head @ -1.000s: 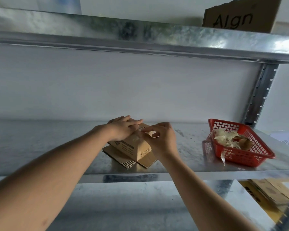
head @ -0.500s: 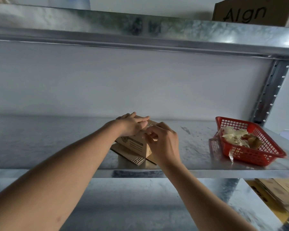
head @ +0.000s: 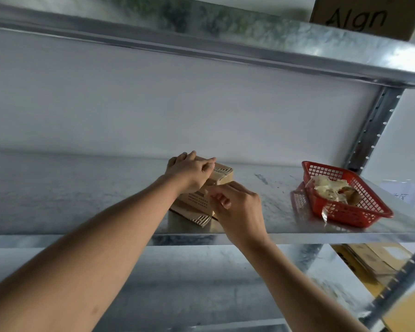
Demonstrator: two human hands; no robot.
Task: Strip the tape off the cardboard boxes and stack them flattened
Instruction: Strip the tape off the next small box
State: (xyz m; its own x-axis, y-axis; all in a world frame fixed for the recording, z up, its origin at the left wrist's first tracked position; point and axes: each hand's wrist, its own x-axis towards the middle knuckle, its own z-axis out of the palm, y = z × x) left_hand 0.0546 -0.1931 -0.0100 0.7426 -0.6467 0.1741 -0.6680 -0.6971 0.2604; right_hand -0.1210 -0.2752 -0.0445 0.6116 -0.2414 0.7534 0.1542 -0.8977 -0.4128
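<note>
Bare metal shelf [head: 82,195] lay left of the small cardboard box [head: 222,174]; rightward, a gap separated it from the red basket [head: 359,212]. The upper shelf [head: 201,41] capped headroom.

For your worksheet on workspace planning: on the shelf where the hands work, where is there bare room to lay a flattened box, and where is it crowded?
Bare metal shelf runs from the left edge to the small cardboard box. A narrower bare strip lies between that box and the red basket. It is crowded at the box, where the left hand and right hand work, and at the basket's right end.
</note>
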